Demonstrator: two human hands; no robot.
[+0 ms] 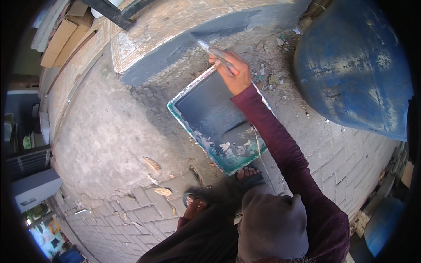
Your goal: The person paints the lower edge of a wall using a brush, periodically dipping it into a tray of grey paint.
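My right hand is closed around a paintbrush, its pale, paint-smeared end pointing away to the upper left. The brush tip meets the grey-painted face of a low step. Below that hand lies a rectangular paint tray with a chipped white and green rim. Grey paint coats its inside, and flakes show at the near end. My right forearm crosses over the tray's right side. Low down, my left hand rests beside my sandalled foot; its fingers are too dark and small to read.
A big scuffed blue barrel stands at right. Tiles cover the step's top, with cardboard boxes at the far left. Dry leaves lie near the paving bricks. My other foot is against the tray's near corner.
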